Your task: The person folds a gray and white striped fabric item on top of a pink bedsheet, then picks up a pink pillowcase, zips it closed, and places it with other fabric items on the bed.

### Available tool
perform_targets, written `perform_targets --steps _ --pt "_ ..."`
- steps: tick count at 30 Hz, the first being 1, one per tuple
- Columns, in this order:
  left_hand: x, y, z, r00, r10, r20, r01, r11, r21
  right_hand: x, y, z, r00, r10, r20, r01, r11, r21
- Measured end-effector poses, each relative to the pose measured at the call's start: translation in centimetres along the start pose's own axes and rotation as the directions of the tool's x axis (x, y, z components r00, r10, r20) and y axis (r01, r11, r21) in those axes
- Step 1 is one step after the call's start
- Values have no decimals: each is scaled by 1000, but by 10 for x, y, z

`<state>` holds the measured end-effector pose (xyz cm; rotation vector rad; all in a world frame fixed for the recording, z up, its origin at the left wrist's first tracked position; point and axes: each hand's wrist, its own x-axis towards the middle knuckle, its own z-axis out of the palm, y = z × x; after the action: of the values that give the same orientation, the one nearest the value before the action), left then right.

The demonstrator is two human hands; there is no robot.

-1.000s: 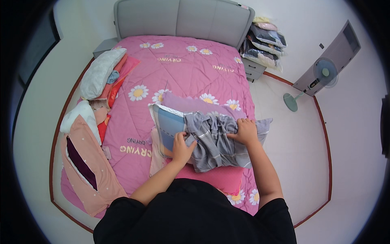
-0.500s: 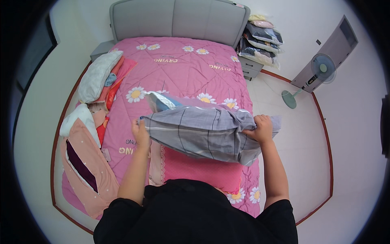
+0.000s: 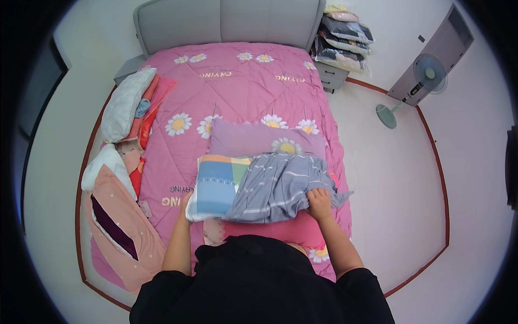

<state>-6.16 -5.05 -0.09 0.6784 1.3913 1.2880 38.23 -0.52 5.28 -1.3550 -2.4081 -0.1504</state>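
Note:
A pillow with a blue, yellow and green patchwork face (image 3: 215, 186) lies crosswise in front of me. Its right part is inside a grey plaid pillowcase (image 3: 275, 186), bunched and wrinkled. My left hand (image 3: 187, 204) grips the pillow's white left edge, its fingers partly hidden behind it. On the right, my right hand (image 3: 319, 202) is closed on the grey cloth, whose loose end trails past it. Just beyond lies a mauve pillow (image 3: 245, 137) with a daisy print. A bright pink pillow (image 3: 291, 231) shows beneath, close to my body.
A pink daisy-printed quilt (image 3: 216, 97) covers the bed. Folded bedding and a pale pillow (image 3: 127, 102) lie along the left side, near an unzipped peach cover (image 3: 121, 227). Bagged bedding (image 3: 345, 46) is stacked on the right nightstand (image 3: 332, 78). A standing fan (image 3: 429, 73) is at right.
The pillow and grey pillowcase have come down toward the bed. The patchwork face now shows on the left, with the grey cloth gathered rightward. My right hand has moved left and nearer my body.

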Motion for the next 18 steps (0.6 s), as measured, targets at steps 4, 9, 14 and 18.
perform_targets --steps 4,9,14,18 --pt "-25 -15 -15 956 -284 75 293 939 -179 -39 -8 14 997 65 30 -66 998 18" --pt "-19 -4 -34 931 -347 115 361 921 -144 -75 -5 23 954 107 279 -133 988 77" --pt "17 -26 -28 990 56 -132 -8 941 339 -49 18 35 581 139 802 -651 670 355" --pt "25 -19 43 910 414 19 -348 737 579 -9 31 34 676 554 486 -737 496 460"
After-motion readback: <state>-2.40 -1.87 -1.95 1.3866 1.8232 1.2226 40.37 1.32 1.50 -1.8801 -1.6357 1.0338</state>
